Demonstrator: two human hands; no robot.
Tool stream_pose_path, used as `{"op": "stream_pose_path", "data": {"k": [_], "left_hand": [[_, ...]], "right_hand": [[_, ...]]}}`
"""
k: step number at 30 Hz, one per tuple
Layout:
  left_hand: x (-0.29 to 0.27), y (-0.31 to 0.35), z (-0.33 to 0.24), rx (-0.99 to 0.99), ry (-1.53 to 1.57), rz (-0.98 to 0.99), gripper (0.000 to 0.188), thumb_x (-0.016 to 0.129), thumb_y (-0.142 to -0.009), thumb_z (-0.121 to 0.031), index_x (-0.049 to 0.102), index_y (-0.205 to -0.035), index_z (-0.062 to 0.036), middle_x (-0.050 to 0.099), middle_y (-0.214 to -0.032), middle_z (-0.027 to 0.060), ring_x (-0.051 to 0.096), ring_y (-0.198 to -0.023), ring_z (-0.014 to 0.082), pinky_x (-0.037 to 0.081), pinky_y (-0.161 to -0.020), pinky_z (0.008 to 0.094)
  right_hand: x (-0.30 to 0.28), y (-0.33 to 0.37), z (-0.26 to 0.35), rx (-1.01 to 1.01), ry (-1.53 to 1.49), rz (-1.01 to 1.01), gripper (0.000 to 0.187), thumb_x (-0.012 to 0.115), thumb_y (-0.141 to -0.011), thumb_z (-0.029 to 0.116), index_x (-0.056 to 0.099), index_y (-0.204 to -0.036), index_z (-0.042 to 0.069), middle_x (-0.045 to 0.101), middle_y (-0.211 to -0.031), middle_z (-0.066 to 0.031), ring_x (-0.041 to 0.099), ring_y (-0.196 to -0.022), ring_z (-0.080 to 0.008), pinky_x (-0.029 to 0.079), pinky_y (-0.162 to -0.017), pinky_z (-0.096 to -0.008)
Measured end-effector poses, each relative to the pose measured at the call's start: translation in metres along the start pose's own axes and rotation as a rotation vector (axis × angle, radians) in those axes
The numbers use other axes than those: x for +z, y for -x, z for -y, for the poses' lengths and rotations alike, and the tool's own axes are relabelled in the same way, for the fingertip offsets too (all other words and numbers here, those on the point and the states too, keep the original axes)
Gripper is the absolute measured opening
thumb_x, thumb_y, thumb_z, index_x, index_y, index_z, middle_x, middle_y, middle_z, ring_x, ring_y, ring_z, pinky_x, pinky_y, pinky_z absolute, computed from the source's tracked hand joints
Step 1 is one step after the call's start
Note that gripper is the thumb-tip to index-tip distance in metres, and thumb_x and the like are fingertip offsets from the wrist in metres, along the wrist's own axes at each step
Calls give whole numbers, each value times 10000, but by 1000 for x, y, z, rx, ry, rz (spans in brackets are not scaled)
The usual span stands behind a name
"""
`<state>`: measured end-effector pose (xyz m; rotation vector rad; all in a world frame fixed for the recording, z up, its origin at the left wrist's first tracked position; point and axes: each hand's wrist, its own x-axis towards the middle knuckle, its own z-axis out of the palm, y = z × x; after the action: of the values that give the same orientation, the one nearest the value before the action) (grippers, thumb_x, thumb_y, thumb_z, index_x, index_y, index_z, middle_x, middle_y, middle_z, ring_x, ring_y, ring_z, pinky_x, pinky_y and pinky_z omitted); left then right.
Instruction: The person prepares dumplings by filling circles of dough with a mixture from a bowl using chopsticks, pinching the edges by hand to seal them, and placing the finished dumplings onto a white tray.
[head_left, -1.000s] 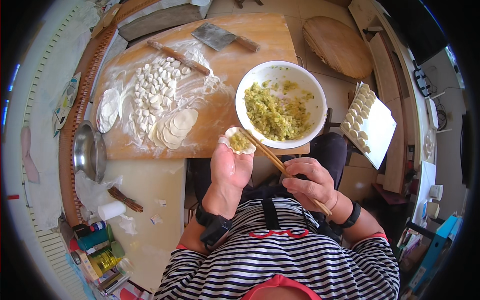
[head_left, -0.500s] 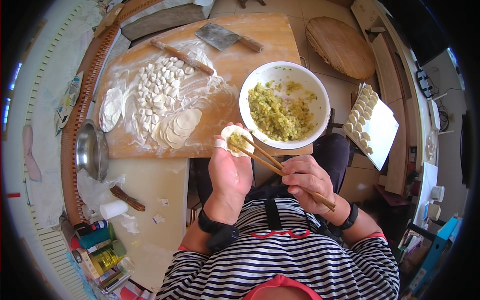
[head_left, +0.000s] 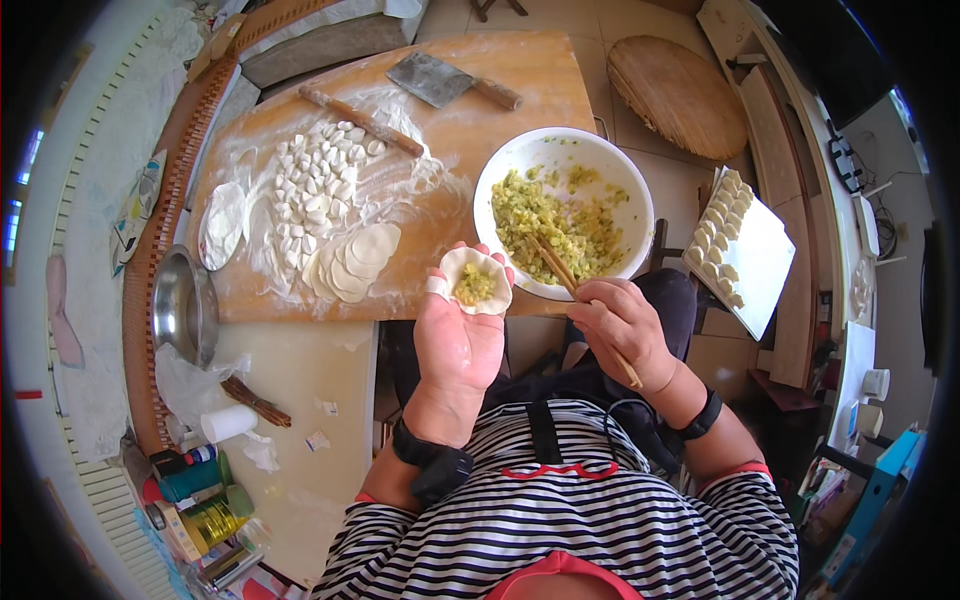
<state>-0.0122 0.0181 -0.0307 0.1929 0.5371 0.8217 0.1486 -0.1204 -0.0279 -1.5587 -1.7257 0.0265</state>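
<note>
On the upturned fingers of my left hand [head_left: 460, 340] lies a round dumpling wrapper [head_left: 492, 298], cupped a little, with a small heap of green-yellow filling [head_left: 474, 284] at its middle. My right hand [head_left: 625, 335] is closed around a pair of wooden chopsticks [head_left: 558, 268], whose tips dip into the filling in a large white bowl [head_left: 640, 225]. Left of the bowl, a fan of overlapping flat wrappers [head_left: 352, 262] rests on the floured wooden board [head_left: 520, 75]. Behind those wrappers sit many small white dough pieces [head_left: 315, 180].
A rolling pin [head_left: 362, 120] and a cleaver [head_left: 432, 80] lie at the board's far side. Folded dumplings [head_left: 722, 225] line a white tray [head_left: 755, 265] on the right. A metal basin [head_left: 184, 305] stands at the left, and a round wooden board [head_left: 678, 95] lies far right.
My right hand has drawn the chopsticks off the wrapper and put their tips into the bowl's filling. The left hand has stayed nearly in place, with the filling on the wrapper now uncovered.
</note>
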Motion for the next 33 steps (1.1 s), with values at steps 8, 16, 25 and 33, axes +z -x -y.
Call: {"op": "stream_pose_path", "data": {"k": [8,16,25,33], "left_hand": [[1,-7,-7,-115,70,59,389,340,-1046,-358,543,-1204,-66,628,-1140,128,603,-1073,299,504,-952,436],[10,-7,-3,-14,-17,-17,381,366,-1037,-368,519,-1219,-70,596,-1172,117,576,-1108,309,477,-966,461],[29,-9,-9,-138,-30,79,472,292,-1047,-421,462,-1274,-45,577,-1196,138,567,-1125,317,466,-985,466],[53,1,2,-242,-131,172,532,261,-1029,-504,461,-1277,-77,549,-1267,107,542,-1159,275,408,-1022,433]], "right_hand": [[-18,-10,-4,-57,38,156,284,684,-730,59,638,-1011,67,588,-1057,-98,600,-974,-293,503,-833,-405],[-1,-24,-14,-169,43,117,309,711,-733,126,630,-1029,93,577,-1066,-90,595,-939,-267,495,-794,-379],[-13,-26,-23,-222,182,333,378,664,-748,122,624,-1123,102,569,-1222,-94,526,-1189,-283,433,-960,-426],[-24,-49,-14,-284,231,-35,322,684,-702,147,626,-1018,123,568,-1164,-58,535,-1154,-283,441,-933,-450]]}}
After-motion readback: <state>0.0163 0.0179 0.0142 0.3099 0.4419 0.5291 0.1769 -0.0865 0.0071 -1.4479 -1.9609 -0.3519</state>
